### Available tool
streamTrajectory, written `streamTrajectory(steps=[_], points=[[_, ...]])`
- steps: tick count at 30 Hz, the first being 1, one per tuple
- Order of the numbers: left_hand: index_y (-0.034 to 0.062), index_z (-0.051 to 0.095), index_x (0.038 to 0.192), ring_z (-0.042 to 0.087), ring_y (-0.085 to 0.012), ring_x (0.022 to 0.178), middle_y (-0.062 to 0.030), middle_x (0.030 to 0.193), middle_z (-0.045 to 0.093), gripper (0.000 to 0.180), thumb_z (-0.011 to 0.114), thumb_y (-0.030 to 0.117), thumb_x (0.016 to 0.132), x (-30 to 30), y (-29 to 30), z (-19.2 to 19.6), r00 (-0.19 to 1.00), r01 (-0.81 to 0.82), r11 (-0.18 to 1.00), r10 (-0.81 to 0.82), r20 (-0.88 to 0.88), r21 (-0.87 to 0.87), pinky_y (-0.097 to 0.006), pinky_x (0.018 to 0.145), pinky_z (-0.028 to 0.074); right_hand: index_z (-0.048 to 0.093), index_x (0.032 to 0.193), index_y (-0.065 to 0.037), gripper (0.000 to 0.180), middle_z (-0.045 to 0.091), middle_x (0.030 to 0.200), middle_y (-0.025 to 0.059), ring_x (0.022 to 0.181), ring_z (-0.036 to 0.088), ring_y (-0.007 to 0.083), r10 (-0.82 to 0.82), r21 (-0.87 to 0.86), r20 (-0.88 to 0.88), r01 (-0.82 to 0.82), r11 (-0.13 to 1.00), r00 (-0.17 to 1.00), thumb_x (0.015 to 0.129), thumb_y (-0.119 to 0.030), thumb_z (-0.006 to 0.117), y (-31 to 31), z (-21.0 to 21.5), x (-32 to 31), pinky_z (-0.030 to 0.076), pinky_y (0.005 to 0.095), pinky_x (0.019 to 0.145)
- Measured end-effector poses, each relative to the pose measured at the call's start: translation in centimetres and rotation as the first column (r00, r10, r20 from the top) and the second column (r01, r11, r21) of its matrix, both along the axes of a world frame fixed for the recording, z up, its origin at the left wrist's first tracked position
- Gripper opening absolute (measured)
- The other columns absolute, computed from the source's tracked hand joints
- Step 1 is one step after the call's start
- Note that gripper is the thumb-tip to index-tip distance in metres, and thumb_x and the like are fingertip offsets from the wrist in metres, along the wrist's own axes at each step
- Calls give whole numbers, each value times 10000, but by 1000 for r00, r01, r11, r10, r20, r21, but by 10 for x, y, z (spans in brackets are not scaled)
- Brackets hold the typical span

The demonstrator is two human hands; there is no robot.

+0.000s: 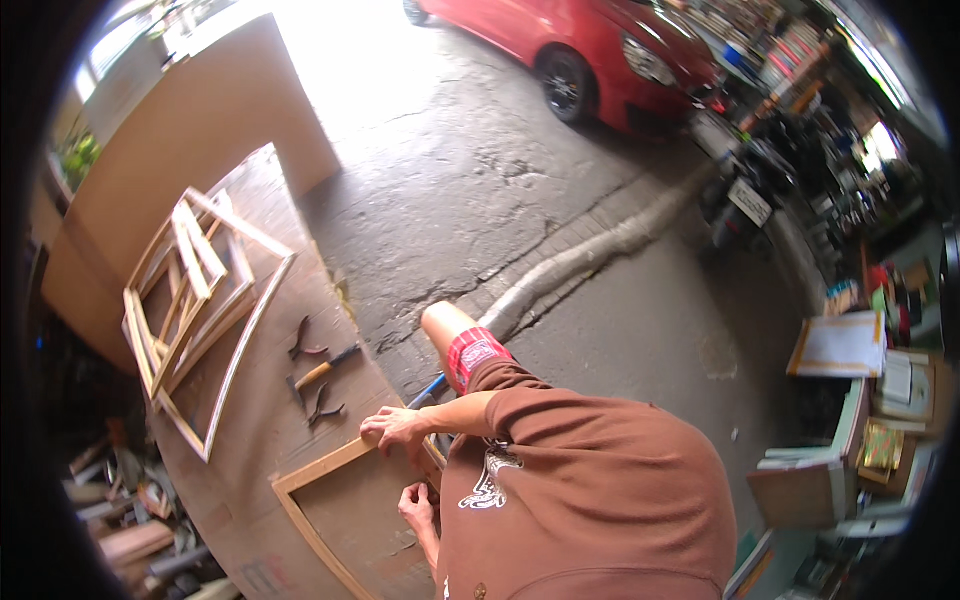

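Note:
A light wooden frame [318, 468] lies flat on the brown-covered table in front of me. My right hand [396, 428] is closed over the frame's far right corner, fingers curled on the wood. Below it, my left hand [418, 504] is held in a pinch beside the frame's side nearest my body; whatever is between its fingertips is too small to make out. Beyond the frame lie a hammer [322, 371] with a wooden handle, dark-handled pliers [306, 340] and a second pair of pliers [323, 408].
Several wooden frames [222, 330] are piled on the table [200, 490] at the left. A large brown board [180, 150] stands behind them. Wood scraps [135, 540] lie beside the table. A red car [600, 50], motorcycle [750, 200] and crowded shelves surround the concrete floor [620, 320].

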State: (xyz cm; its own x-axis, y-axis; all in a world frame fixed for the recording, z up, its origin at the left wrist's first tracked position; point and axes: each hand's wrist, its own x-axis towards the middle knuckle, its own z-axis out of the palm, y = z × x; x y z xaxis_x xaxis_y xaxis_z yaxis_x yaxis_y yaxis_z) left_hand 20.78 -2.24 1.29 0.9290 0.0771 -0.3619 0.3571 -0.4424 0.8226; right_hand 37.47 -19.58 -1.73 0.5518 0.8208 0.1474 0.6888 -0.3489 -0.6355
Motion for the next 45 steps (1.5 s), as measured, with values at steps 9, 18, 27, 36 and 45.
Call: streamTrajectory(steps=[9,18,27,36,45], points=[[-30,607,978,508,-120,434,-58,627,578,165,614,39,828,4,-19,-12,886,-457,802,377,-269,-384,-260,384,425,714,987,-270,628,361,1400,118,1365,272,308,21,-90,-39,-25,996,999,402,-456,848,-7,39,9,297,482,1033],[-46,676,978,683,-167,655,-129,806,696,174,647,58,841,-13,2,-4,954,-290,826,210,-214,-484,-302,578,574,697,1062,-195,664,341,1410,137,1349,280,323,44,-195,-49,-53,979,998,489,-492,854,9,48,-5,263,483,1042],[7,669,829,651,-139,546,-76,659,665,141,668,148,816,-14,-7,2,844,-535,826,512,-162,-178,-295,471,532,673,1084,-215,660,299,1446,146,1346,290,336,100,-221,-6,-98,970,995,511,-486,856,4,45,-4,269,491,1047],[111,717,833,678,-151,697,-53,750,705,136,725,210,739,-90,77,-24,312,-940,334,925,218,-73,-291,638,536,670,1070,-210,633,303,1449,131,1329,316,335,91,-237,29,-82,968,995,510,-434,863,3,40,2,331,499,998],[149,700,869,661,-252,779,-93,845,672,148,733,238,755,-111,110,-2,332,-857,56,820,466,512,-374,689,525,666,1095,-211,625,267,1461,136,1343,291,328,105,-283,7,-99,954,994,540,-432,852,3,47,-2,281,489,1035]])
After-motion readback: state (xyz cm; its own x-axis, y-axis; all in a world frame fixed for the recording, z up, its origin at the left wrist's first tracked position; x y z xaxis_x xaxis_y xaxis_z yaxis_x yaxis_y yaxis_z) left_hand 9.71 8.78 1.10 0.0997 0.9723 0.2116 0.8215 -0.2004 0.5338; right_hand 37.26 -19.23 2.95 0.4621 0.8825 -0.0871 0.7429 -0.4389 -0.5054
